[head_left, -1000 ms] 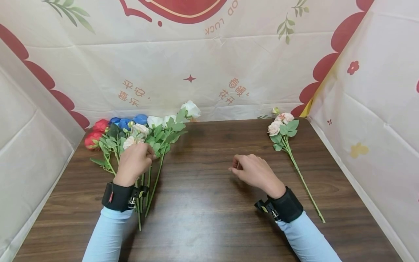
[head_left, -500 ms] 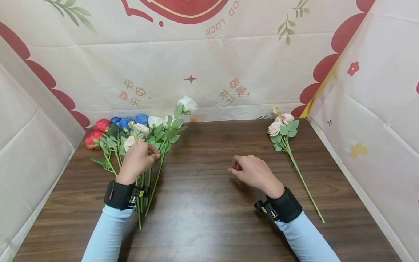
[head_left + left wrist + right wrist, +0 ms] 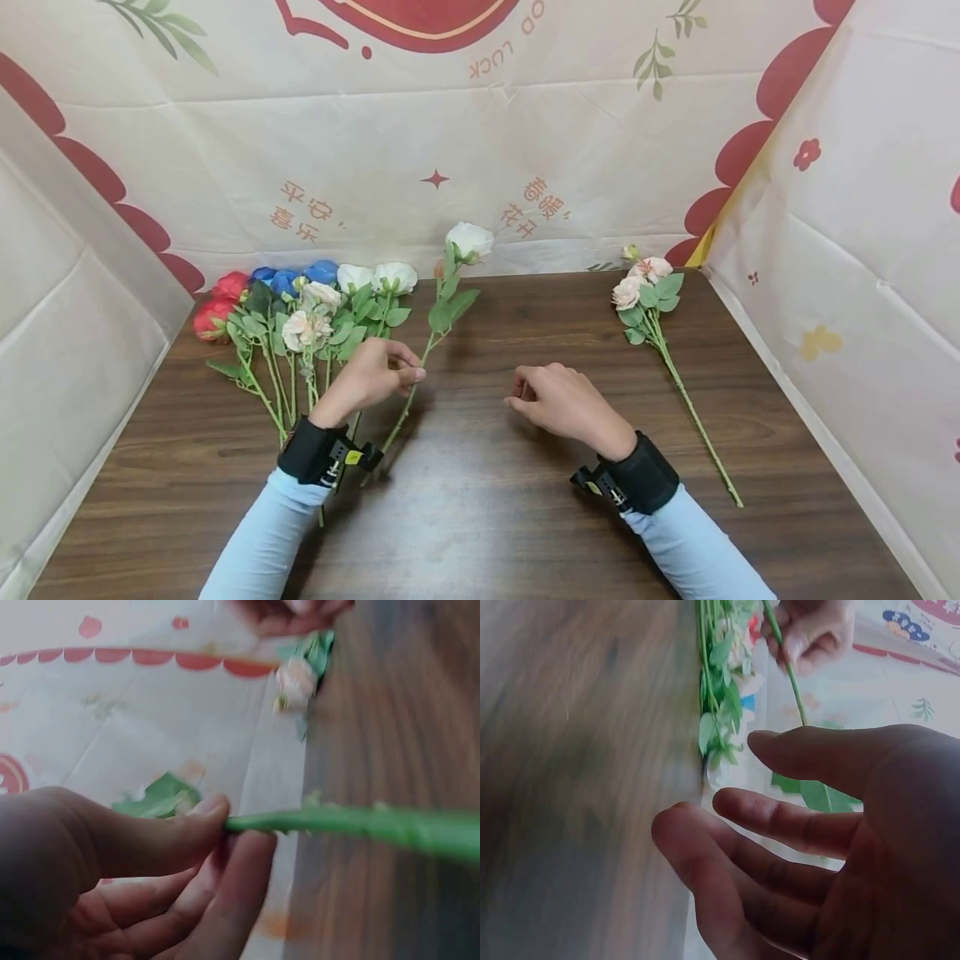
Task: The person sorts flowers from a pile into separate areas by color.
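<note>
My left hand (image 3: 375,377) pinches the green stem of a white rose (image 3: 470,240) between thumb and forefinger, holding it tilted above the table. In the left wrist view the pinched stem (image 3: 322,820) runs off to the right. My right hand (image 3: 573,407) hovers over the middle of the table, fingers loosely curled with nothing between them; the right wrist view shows a gap between its thumb and fingertips (image 3: 679,825). Two more white roses (image 3: 395,277) lie on the left, beside pale pink roses (image 3: 306,330), blue flowers (image 3: 285,283) and red flowers (image 3: 213,318).
On the right of the brown wooden table (image 3: 480,517) lies a pale pink rose spray (image 3: 651,283), its long stem pointing toward the near right. A white printed cloth (image 3: 390,142) walls off the back and both sides.
My left hand has moved right, drawing one white rose out of the bunch and away from the other flowers. My right hand has shifted slightly left and nearer.
</note>
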Demonstrator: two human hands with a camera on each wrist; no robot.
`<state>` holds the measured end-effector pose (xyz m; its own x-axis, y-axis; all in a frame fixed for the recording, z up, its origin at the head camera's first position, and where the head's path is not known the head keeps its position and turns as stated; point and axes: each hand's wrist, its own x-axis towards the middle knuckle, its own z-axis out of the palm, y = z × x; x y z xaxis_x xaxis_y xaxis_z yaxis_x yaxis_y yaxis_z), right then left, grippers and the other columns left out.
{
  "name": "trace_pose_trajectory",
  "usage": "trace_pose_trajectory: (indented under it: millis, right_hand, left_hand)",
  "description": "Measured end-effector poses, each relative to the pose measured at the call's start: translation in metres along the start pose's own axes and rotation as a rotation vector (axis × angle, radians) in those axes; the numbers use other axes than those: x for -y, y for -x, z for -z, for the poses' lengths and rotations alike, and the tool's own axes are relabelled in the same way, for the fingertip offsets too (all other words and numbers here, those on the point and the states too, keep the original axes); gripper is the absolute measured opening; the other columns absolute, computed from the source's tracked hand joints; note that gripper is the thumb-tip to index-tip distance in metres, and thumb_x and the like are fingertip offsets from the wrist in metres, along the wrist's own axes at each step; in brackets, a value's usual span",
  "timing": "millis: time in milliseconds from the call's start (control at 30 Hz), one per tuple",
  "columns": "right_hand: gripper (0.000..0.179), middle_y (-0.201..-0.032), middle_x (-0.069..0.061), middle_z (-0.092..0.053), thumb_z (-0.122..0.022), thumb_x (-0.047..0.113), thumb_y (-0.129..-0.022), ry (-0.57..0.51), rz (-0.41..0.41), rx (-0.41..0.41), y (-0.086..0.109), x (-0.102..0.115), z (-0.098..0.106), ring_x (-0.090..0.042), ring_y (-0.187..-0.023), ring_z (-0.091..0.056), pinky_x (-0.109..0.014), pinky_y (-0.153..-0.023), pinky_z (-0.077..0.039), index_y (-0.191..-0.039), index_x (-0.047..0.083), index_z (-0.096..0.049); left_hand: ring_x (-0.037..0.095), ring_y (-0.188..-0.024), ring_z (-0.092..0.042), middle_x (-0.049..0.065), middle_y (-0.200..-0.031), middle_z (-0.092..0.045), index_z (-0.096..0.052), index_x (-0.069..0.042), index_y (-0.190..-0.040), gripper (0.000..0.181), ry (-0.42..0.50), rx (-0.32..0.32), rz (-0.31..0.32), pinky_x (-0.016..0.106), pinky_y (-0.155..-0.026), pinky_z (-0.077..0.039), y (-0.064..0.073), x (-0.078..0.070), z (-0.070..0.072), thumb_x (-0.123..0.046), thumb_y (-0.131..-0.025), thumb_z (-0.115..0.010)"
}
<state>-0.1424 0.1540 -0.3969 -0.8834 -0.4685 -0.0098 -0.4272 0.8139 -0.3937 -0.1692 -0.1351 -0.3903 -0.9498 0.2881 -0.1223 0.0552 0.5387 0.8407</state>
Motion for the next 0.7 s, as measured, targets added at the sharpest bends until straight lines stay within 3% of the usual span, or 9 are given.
trace_pose_trajectory:
  millis: [233, 467, 700]
  right_hand:
    - [0.025, -0.069, 0.014, -0.061, -0.054, 0.044, -0.095, -0.154, 0.1, 0.026, -0.001, 0.017, -0.012, 0.003, -0.052, -0.053, -0.023, -0.054, -0.046, -0.093, 0.022, -0.064]
    - [0.03, -0.067, 0.006, -0.064, -0.049, 0.045, -0.098, -0.331, 0.164, 0.011, 0.001, 0.036, -0.019, -0.005, -0.049, -0.057, -0.024, -0.05, -0.046, -0.093, 0.02, -0.065]
    - [0.025, -0.063, 0.0, -0.062, -0.052, 0.03, -0.099, -0.403, 0.143, -0.003, 0.003, 0.043, -0.023, -0.012, -0.049, -0.059, -0.024, -0.044, -0.045, -0.082, 0.016, -0.063]
  left_hand:
    - [0.031, -0.065, -0.066, 0.012, -0.078, -0.068, -0.068, -0.005, -0.089, 0.009, 0.164, 0.0, -0.061, 0.043, -0.065, -0.054, 0.0, -0.01, -0.032, -0.011, -0.084, -0.072]
    - [0.03, -0.065, -0.066, 0.018, -0.08, -0.067, -0.067, 0.001, -0.091, 0.012, 0.344, 0.009, -0.154, 0.049, -0.067, -0.053, 0.003, -0.018, -0.055, -0.008, -0.085, -0.07]
    - [0.025, -0.065, -0.066, 0.008, -0.078, -0.068, -0.065, 0.0, -0.09, 0.016, 0.355, -0.013, -0.181, 0.049, -0.066, -0.052, 0.005, -0.022, -0.063, -0.014, -0.085, -0.072]
